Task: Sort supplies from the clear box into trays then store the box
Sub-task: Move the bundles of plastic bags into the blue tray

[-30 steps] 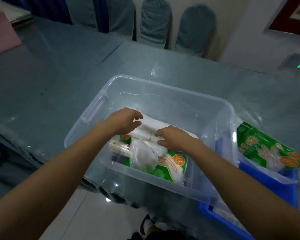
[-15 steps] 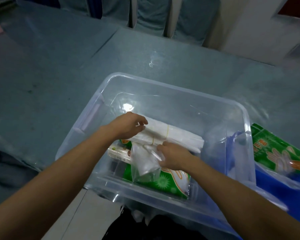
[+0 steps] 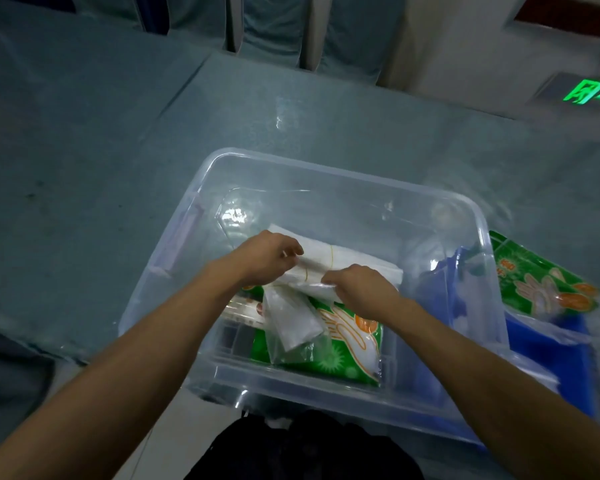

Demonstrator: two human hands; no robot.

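The clear box [image 3: 343,169] stands on the table in front of me. Inside it lies a white bundle [image 3: 347,259] bound with a yellow rubber band. My left hand [image 3: 262,258] pinches the bundle's left end and my right hand [image 3: 364,289] grips its near right edge. Under the bundle are a small clear bag [image 3: 293,322] of white items, a green glove packet [image 3: 347,348] and a clear-wrapped stick-like pack [image 3: 241,306]. A blue tray [image 3: 551,344] sits right of the box with a second green glove packet [image 3: 541,282] in it.
The table [image 3: 118,150] has a grey-blue cloth under glass. Covered chairs [image 3: 271,26] line its far side. A green exit sign [image 3: 587,93] glows low on the wall at far right. The table's near edge [image 3: 49,355] runs at my left, floor below.
My right hand moved from the small clear bag up onto the white bundle's near edge. My left hand stays on the bundle. The view tilted further down.
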